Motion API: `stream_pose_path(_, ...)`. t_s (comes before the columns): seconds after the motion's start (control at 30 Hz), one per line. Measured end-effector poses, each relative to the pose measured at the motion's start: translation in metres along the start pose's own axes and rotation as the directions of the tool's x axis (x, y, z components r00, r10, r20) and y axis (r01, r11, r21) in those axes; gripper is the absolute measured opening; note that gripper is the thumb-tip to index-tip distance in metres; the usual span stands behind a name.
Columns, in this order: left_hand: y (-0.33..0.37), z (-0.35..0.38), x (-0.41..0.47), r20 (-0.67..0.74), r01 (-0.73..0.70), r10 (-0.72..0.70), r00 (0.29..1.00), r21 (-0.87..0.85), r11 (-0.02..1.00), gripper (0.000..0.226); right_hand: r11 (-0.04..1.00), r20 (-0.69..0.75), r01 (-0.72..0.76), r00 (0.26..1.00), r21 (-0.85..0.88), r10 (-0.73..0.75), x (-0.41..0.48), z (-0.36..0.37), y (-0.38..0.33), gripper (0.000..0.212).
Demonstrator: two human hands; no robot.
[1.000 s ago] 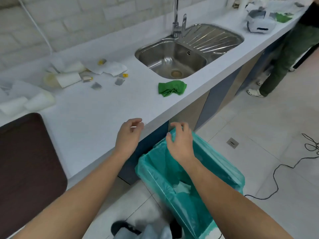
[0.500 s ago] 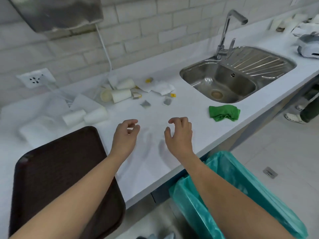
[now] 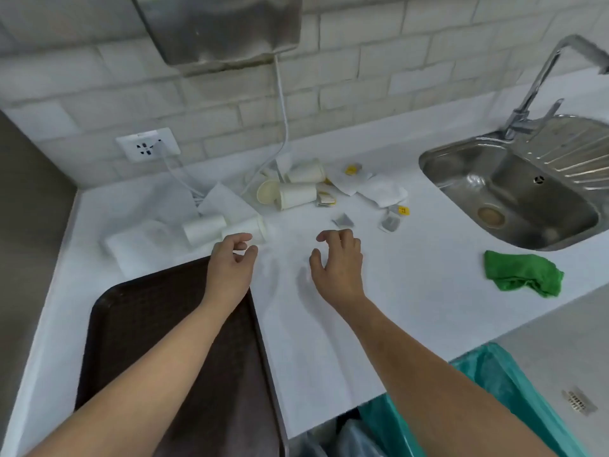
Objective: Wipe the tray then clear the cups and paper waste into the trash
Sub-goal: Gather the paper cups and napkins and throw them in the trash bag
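Both hands have reached further toward the back edge of the surface (image 3: 412,308). Left hand (image 3: 232,263) and right hand (image 3: 336,262) are loosely curled and empty, likely shaping to grab. Tipped cups (image 3: 204,227) lie just beyond the left hand, paper (image 3: 382,191) behind them. Tray (image 3: 148,324) sits at the front left corner, bag (image 3: 494,387) below the front edge.

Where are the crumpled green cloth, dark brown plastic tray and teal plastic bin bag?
crumpled green cloth (image 3: 522,273): head view, middle folds.
dark brown plastic tray (image 3: 138,324): head view, bare textured floor.
teal plastic bin bag (image 3: 504,377): head view, its side wall.
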State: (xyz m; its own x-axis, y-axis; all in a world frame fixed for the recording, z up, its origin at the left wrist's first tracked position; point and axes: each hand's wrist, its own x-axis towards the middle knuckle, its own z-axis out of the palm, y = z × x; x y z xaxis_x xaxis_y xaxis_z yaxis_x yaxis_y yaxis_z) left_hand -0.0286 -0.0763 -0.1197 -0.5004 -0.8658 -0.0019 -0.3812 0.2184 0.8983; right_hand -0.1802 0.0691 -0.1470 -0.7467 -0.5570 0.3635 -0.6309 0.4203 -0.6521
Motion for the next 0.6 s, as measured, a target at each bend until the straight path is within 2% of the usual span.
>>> stream_pose_path(0.13,-0.008,-0.009,0.02,-0.074,0.03,-0.029,0.997,0.018,0.999,0.022,0.997,0.113,0.063,0.991,0.034,-0.066,0.027,0.03,-0.008,0.029)
stream_pose_path(0.23,-0.012,-0.014,0.033,-0.152,0.038,-0.032,0.988,0.037,0.999,0.026,0.992,0.279,0.116,0.952,0.044,-0.124,0.047,0.054,-0.015,0.037)
stream_pose_path(0.37,-0.013,-0.017,0.042,-0.211,0.08,-0.061,0.976,0.085,0.993,0.032,0.993,0.444,0.081,0.889,0.086,-0.111,0.065,0.084,-0.029,0.051)
stream_pose_path(0.43,-0.014,-0.019,0.041,-0.211,0.059,-0.023,0.977,0.166,0.984,0.04,0.995,0.483,0.056,0.871,0.081,-0.088,0.07,0.095,-0.038,0.053)
stream_pose_path(0.5,-0.016,-0.023,0.038,-0.198,0.04,0.011,0.98,0.25,0.967,0.052,0.996,0.51,0.067,0.856,0.055,-0.086,0.076,0.102,-0.046,0.049)
stream_pose_path(0.6,-0.02,-0.029,0.036,-0.174,0.037,0.019,0.985,0.316,0.948,0.069,0.99,0.477,0.135,0.869,0.03,-0.133,0.081,0.101,-0.057,0.028)
